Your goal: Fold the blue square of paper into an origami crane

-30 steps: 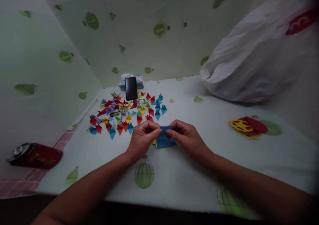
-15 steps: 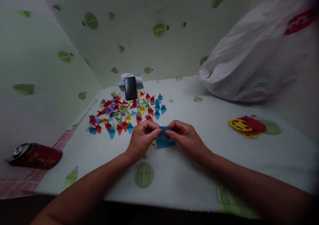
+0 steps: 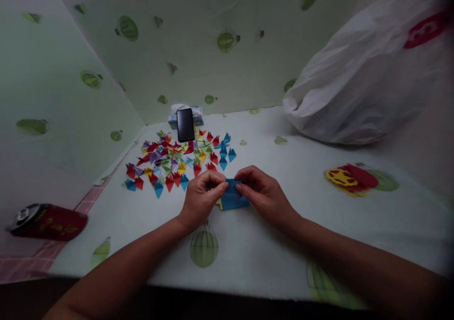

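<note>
Between my hands is a piece of blue paper (image 3: pixel 232 199), its top edge pinched at both corners. My left hand (image 3: pixel 203 194) grips the upper left corner between thumb and fingers. On the upper right, my right hand (image 3: pixel 264 192) pinches the same paper, thumb in front. A bit of yellow paper (image 3: pixel 219 203) shows at the lower left of the blue sheet; how it lies with the blue one is unclear. Just beyond my hands spreads a cluster of small folded paper pieces (image 3: pixel 173 161) in red, blue, yellow, green and purple.
A phone (image 3: pixel 185 125) leans on a tissue box (image 3: pixel 197 115) at the back. A white plastic bag (image 3: pixel 354 83) fills the right rear. Yellow and red cut-out shapes (image 3: pixel 349 178) lie at right. A red can (image 3: pixel 53 221) lies on its side at left.
Both hands keep their pinch on the blue paper. My right fingers have shifted very slightly left along its top edge. The view has moved a little.
</note>
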A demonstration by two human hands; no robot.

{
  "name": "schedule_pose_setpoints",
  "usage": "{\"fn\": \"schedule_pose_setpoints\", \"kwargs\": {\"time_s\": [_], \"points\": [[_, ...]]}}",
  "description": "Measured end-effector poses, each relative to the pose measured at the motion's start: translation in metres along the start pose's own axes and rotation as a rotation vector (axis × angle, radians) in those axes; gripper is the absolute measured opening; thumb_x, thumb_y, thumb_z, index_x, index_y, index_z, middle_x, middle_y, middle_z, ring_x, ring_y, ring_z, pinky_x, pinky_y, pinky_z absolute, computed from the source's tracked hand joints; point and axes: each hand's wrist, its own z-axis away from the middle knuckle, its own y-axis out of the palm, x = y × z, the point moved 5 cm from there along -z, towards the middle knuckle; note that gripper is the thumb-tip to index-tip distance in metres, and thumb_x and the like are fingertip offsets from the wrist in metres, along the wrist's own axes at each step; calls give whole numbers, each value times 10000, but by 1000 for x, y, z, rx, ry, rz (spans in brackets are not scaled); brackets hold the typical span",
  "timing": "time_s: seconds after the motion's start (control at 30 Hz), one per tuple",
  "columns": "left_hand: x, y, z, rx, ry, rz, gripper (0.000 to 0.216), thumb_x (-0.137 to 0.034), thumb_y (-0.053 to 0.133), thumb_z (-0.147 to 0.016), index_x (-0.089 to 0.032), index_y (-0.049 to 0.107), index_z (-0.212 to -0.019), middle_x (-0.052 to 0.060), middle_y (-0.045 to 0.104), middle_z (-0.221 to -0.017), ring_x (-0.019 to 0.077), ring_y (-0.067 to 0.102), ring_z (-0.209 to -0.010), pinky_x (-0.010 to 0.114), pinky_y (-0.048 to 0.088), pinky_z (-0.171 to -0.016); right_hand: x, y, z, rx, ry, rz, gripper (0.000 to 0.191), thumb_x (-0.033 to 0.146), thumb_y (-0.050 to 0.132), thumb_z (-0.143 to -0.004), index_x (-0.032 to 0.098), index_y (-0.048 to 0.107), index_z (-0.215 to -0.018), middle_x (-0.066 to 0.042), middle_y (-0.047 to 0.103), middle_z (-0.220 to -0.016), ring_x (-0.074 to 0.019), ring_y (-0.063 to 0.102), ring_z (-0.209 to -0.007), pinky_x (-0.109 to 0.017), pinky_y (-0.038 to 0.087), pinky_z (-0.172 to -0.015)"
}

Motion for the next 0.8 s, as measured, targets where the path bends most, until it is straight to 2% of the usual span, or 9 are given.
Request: {"fn": "schedule_pose_setpoints", "kwargs": {"time_s": [0.27, 0.57, 0.8], "points": [[-2, 0, 2, 2, 31, -64, 104, -203, 740, -769, -167, 652, -726, 22, 656, -798, 135, 609, -761, 250, 494, -700, -1, 1, -1, 22, -23, 65, 65, 218, 602, -865, 205, 546, -896, -14, 589, -815, -152, 562, -746, -304, 466, -684], [1, 1, 2, 24, -8, -70, 122, -217, 739, -773, -173, 629, -746, 2, 629, -762, 123, 585, -721, 241, 481, -679, -2, -2, -1, 41, -36, 162, 50, 183, 569, -871, 208, 540, -904, -5, 587, -812, -149, 567, -736, -302, 461, -697], [2, 1, 0, 35, -28, -51, 166, -198, 737, -781, -187, 612, -889, -2, 620, -836, 121, 600, -760, 242, 495, -718, 1, -2, -4, 49, -37, 218, 47, 180, 557, -864, 200, 551, -907, -5, 596, -807, -148, 564, -732, -296, 447, -693]]}}
